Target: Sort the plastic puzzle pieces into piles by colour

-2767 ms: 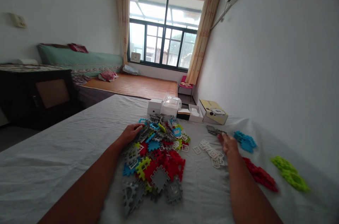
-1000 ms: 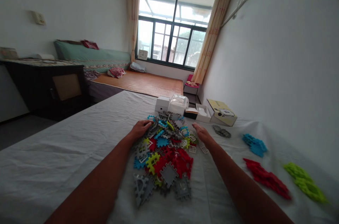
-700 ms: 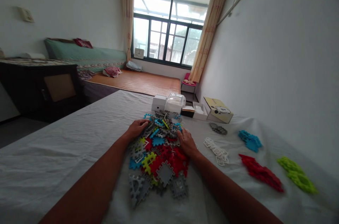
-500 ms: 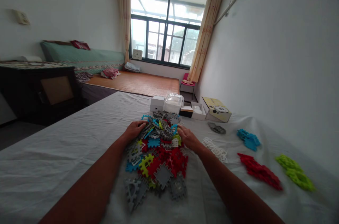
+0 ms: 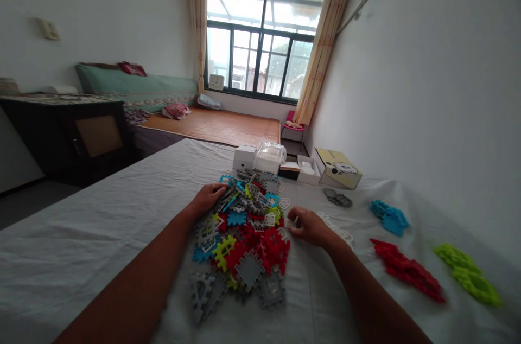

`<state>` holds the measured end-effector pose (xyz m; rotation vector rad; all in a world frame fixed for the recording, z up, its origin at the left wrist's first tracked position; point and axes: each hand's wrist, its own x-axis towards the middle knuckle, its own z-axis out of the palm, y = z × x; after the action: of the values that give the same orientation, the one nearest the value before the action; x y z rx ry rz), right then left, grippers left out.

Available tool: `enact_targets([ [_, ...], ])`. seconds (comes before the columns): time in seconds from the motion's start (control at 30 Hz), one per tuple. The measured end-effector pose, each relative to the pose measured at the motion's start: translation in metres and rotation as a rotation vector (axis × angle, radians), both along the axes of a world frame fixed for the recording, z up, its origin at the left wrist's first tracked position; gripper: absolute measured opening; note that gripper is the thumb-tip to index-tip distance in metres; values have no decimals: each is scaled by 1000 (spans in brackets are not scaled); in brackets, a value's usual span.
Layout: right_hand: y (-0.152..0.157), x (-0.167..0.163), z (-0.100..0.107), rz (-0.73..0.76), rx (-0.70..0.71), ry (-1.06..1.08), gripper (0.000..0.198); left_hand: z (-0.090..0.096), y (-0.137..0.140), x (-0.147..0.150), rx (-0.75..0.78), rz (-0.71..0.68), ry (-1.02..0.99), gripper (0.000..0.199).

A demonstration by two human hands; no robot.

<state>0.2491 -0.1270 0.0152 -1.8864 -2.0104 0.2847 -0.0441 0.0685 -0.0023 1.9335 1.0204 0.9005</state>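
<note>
A heap of mixed plastic puzzle tiles, grey, red, blue, green and white, lies on a white sheet. My left hand rests flat on the heap's far left side, fingers on grey tiles. My right hand sits just right of the heap with its fingers pinched on a small white tile. Beyond that hand lies a row of white tiles.
Sorted piles lie to the right: grey, blue, red, green. White boxes, a clear tub and a yellow box stand at the far edge. A dark cabinet stands left.
My right hand went from the sorted piles at the right into the heap, then drew back rightward holding a white tile. My left hand stayed on the heap.
</note>
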Motion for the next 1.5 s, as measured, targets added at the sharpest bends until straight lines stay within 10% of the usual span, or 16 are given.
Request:
enact_targets([
  [0.3, -12, 32, 24, -373, 79, -311, 16, -6, 4, -1, 2, -14, 7, 56],
  [0.53, -12, -26, 20, 186, -109, 292, 33, -7, 6, -1, 38, -30, 22, 52],
  [0.97, 1, -16, 11, 79, -72, 861, 31, -4, 3, -1, 38, -22, 20, 53],
  [1.27, -15, 37, 36, -234, 118, 880, 41, -1, 3, -2, 65, -44, 72, 53],
  [1.5, -115, 167, 31, -610, 231, 341, 34, -3, 5, -1, 52, -13, 41, 54],
])
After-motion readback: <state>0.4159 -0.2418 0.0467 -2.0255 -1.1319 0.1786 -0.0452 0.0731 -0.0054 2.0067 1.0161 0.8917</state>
